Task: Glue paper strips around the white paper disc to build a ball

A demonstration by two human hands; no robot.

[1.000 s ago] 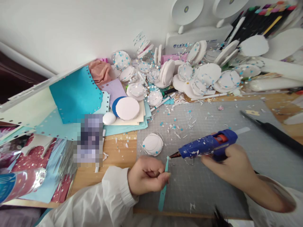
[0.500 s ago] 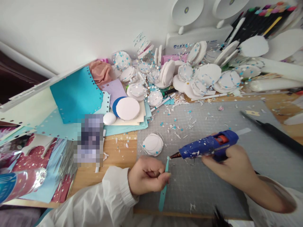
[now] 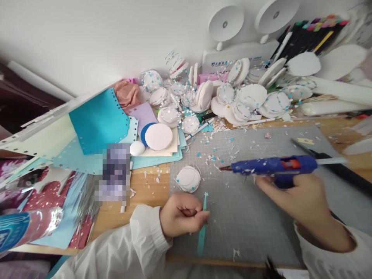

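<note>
My left hand (image 3: 183, 215) is closed, pinching teal tweezers (image 3: 202, 236) that point away from me. A tiny pale piece, too small to name, shows at their upper tip. My right hand (image 3: 299, 201) grips a blue hot glue gun (image 3: 271, 164), its dark nozzle pointing left, apart from the tweezers. A clear glue stick (image 3: 333, 160) juts from the gun's back end. Just beyond my left hand lies a round white paper disc (image 3: 188, 179) with thin wire loops and small blue bits. Both hands are over the grey cutting mat (image 3: 244, 228).
White discs with wire and blue stars (image 3: 225, 93) are heaped along the wall. A black-handled knife (image 3: 343, 170) lies at right. Coloured papers (image 3: 99, 122), a plastic bottle (image 3: 29, 224) and a blurred-out item (image 3: 114, 174) are at left; markers (image 3: 308, 42) stand at the back right.
My right hand has drawn the glue gun away from the tweezers' tip, up and to the right. My left hand stays in place with the tweezers. The view has shifted slightly.
</note>
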